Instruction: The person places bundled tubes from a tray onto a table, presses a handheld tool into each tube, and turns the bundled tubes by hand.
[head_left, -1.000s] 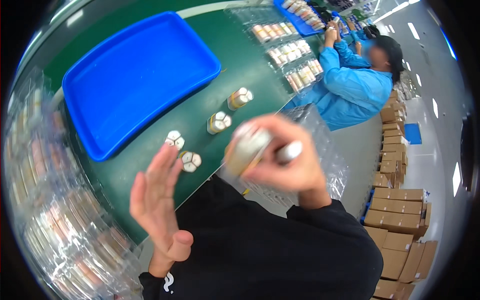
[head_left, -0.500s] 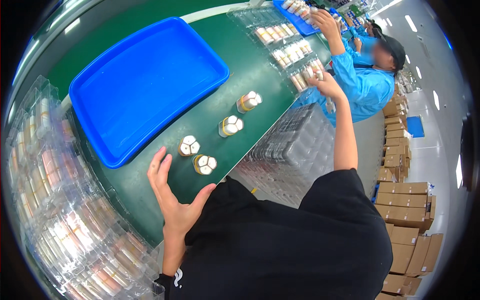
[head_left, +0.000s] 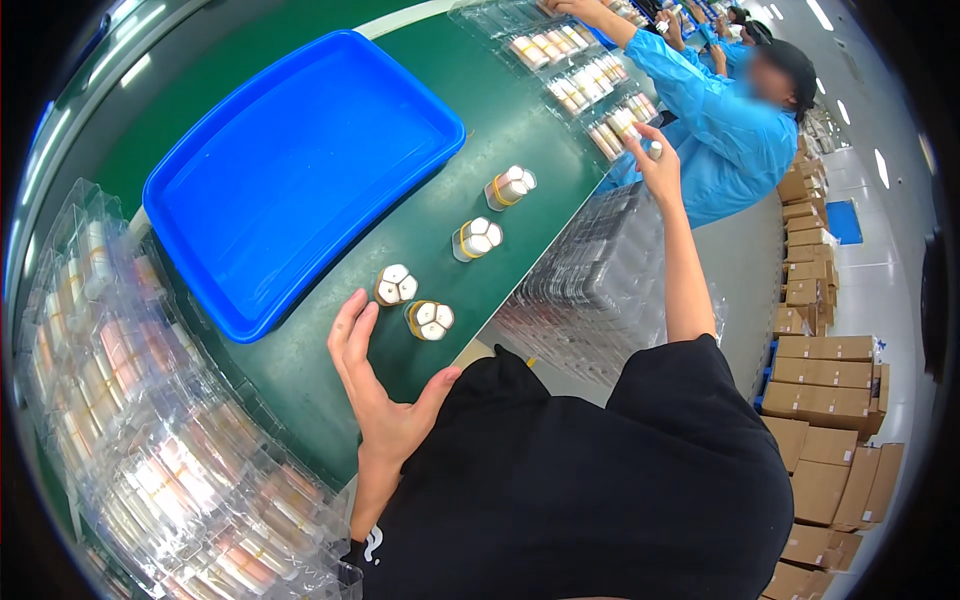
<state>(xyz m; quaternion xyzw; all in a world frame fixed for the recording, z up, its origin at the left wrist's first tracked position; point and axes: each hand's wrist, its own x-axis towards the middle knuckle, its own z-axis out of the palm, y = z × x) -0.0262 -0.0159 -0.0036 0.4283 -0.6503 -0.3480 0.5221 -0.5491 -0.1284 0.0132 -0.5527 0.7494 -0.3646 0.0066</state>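
My left hand (head_left: pixel 385 405) is open over the green table's near edge, thumb and fingers spread, holding nothing. Just beyond its fingertips stand two banded bundles of white-ended tubes, one bundle (head_left: pixel 396 285) beside another bundle (head_left: pixel 430 320). Farther right are a third bundle (head_left: pixel 477 239) and a fourth bundle (head_left: pixel 510 188), both tilted in view. My right hand (head_left: pixel 660 172) reaches to the clear plastic tray (head_left: pixel 560 120) of banded tubes. A small white-capped tube (head_left: pixel 655 150) shows in its curled fingers. Its fingertips meet a tube bundle (head_left: pixel 622 122) at the tray's near end.
A large blue tray (head_left: pixel 300 180) lies on the table (head_left: pixel 500 110). Stacked clear trays filled with tubes (head_left: pixel 170 450) rise at left. Nested clear trays (head_left: pixel 590 290) stand below the table edge. A co-worker in a blue smock (head_left: pixel 740 140) reaches across at far right; cartons (head_left: pixel 825 390) line the floor.
The view has shifted slightly, so the table things sit a little farther right. The co-worker's arm has moved up and left. My left hand stays open; my right hand remains at the tray's near end.
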